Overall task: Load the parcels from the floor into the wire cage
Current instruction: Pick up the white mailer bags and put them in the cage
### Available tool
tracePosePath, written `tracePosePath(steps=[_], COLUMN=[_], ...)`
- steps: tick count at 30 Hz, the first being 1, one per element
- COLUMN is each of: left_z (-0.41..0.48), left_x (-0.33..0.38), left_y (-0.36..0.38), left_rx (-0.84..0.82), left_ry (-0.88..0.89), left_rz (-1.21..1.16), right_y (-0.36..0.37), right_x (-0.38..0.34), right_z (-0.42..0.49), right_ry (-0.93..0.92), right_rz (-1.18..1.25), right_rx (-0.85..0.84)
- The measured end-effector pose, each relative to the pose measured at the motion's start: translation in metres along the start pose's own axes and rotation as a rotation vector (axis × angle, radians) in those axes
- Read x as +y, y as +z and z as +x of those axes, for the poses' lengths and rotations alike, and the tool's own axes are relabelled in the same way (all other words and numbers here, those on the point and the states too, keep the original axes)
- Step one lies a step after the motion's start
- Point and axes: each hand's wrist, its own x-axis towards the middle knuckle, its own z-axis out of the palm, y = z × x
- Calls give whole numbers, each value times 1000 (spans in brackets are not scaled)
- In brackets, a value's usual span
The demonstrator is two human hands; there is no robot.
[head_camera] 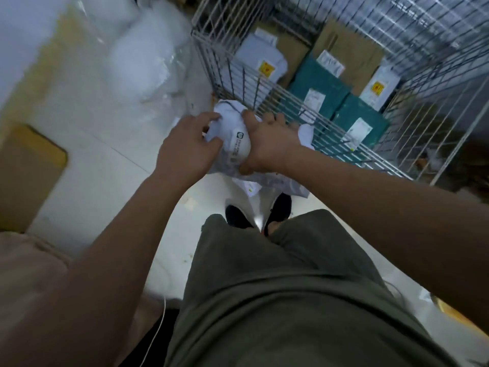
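I hold a soft white bagged parcel (235,143) with a printed label in front of me, just at the near rim of the wire cage (330,136). My left hand (189,149) grips its left side with curled fingers. My right hand (267,147) grips its right side, thumb on top. Another pale parcel (275,182) hangs or lies just below my right wrist. Inside the cage lie green parcels (315,83), brown cardboard boxes (349,54) and white bags with yellow stickers (260,62).
A heap of clear plastic bags (143,56) lies on the pale floor left of the cage. A brown cardboard box (26,178) stands at the far left. My feet (256,213) stand close to the cage front. A white cable (158,327) trails at lower left.
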Motion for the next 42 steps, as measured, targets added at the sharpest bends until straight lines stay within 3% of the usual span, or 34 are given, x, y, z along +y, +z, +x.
tracePosePath(steps=[10,20,24,30,36,42], left_z=[35,156,206,313,437,527], left_x=[84,97,100,108,82,38], left_y=[-17,-42,-34,30,128,193], left_rx=[190,-96,-118,-161,-124,-165], left_ry=[59,277,289,264,81,-50], left_rz=[-194,-30,17,126,311,209], right_y=[-110,-181,-194,-190,-143,-90], right_x=[53,92,119,188,269,324], right_z=[-15,41,81,192,358,515], right_ry=[107,347,409,413,332,240], right_rz=[32,50,77,80,70,95], right_rx=[113,155,145,137,190,238])
